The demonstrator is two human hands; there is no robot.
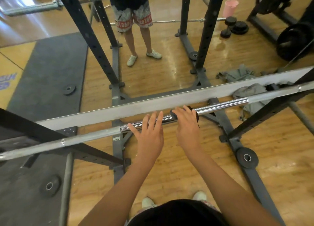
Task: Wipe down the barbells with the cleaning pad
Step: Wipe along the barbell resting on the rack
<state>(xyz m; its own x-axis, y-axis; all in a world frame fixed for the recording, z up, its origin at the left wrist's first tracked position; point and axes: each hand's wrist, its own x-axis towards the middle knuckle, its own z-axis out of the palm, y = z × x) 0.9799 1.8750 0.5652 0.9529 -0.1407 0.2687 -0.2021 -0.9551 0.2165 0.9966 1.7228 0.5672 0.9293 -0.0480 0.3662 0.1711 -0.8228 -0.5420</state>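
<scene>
Left hand flat on barbell (right hand's grip wraps pad).

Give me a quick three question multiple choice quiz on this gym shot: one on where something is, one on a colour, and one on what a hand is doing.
1. Where is the cleaning pad?
A. On the floor.
B. On the barbell, under the right hand.
C. On a weight plate.

2. What colour is the tub seen in the mirror?
A. Green.
B. Blue.
C. Pink.

3. How is the left hand?
A. Fingers straight, lying over the bar.
B. Clenched round a cloth.
C. Hanging at the side.

Answers:
1 B: the dark pad shows on the bar at either side of the right hand.
2 C: the tub is pale pink.
3 A: its fingers lie flat across the chrome bar and hold nothing.
</scene>
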